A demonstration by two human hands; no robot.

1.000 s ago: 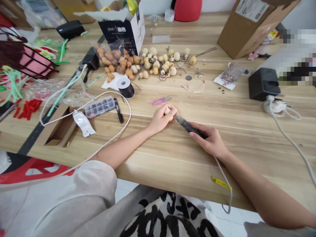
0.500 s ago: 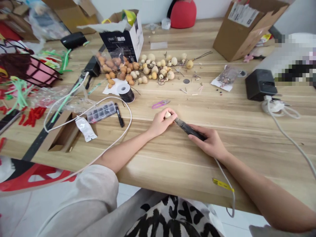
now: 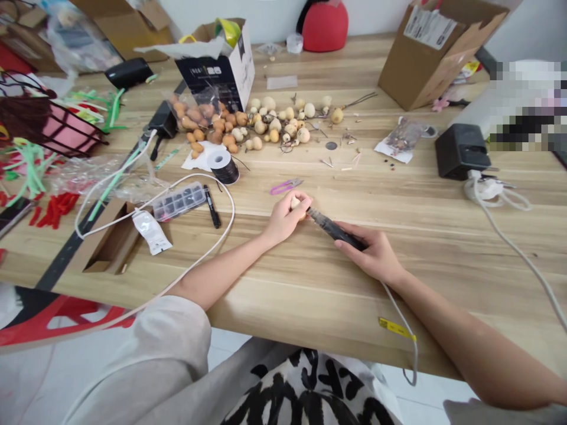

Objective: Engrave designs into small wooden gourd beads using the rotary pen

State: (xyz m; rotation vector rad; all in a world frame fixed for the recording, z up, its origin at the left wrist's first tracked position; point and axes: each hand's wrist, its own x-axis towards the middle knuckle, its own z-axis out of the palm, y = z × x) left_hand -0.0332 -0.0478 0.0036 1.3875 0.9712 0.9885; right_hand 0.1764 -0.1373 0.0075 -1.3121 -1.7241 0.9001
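Note:
My left hand [image 3: 286, 216] rests on the wooden table [image 3: 398, 195], its fingers pinched round a small pale gourd [image 3: 295, 202]. My right hand [image 3: 370, 252] lies just right of it, wrapped round a dark pen-shaped corded tool [image 3: 333, 229]. The tool's tip points up-left and meets the gourd at my left fingertips. A grey cord [image 3: 405, 330] runs from the tool off the table's near edge.
A heap of small gourds [image 3: 261, 121] lies at the back centre beside a black-and-white box [image 3: 221, 62]. Purple snips [image 3: 286, 186], a spool [image 3: 224, 165], a marker [image 3: 211, 205] and a white cable [image 3: 195, 195] lie left. A black adapter [image 3: 462, 151] and cardboard box [image 3: 432, 50] stand right.
Both hands have stayed together on the gourd and tool. The view has shifted slightly, so everything sits a little lower and further left in the frame.

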